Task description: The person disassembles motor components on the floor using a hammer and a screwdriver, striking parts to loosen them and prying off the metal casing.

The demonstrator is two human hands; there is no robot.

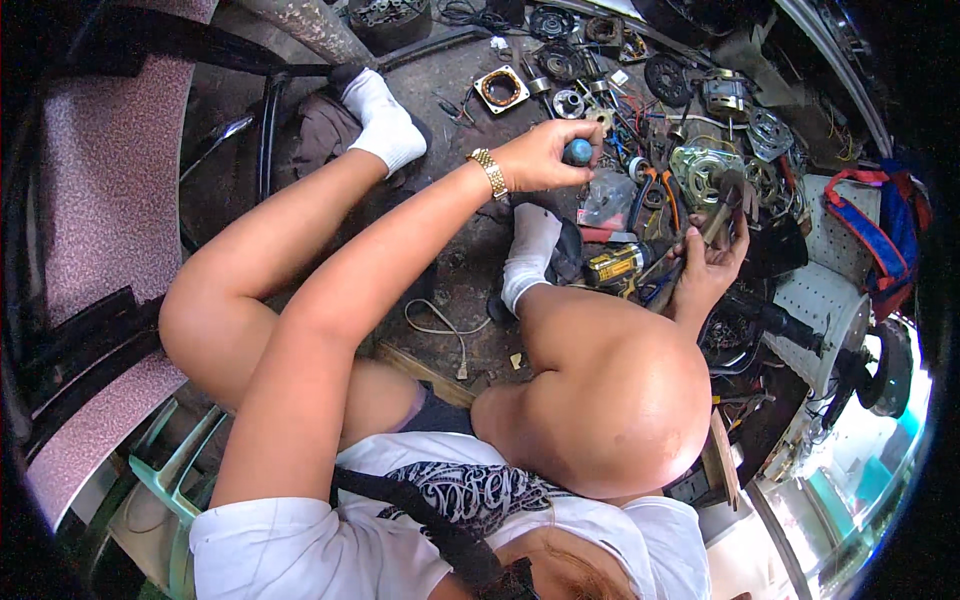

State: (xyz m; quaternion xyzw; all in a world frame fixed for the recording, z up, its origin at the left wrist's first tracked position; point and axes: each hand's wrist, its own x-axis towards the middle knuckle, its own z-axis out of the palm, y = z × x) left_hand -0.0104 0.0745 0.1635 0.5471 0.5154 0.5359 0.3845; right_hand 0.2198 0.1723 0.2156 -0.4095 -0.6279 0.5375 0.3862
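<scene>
My left hand [548,157], with a gold watch on its wrist, is closed around a tool with a rounded blue handle end [578,152]. The rest of that tool is hidden. Over at the right, my right hand [708,262] rises beyond my bent knee, fingers curled around a hammer [718,222] with a worn handle and dark head. Between my hands lie orange-and-black pliers [671,198], a clear plastic bag [606,200] and a yellow-and-black power drill [616,264]. The round metal motor housing [704,172] is just beyond the hammer.
Motor parts crowd the floor ahead, including a square stator with copper windings [501,90] and a silver motor [726,95]. A white cable [447,331] lies between my legs. Perforated grey chair [820,290] and blue-red bag [895,235] stand right; a pink speckled panel [112,190] is left.
</scene>
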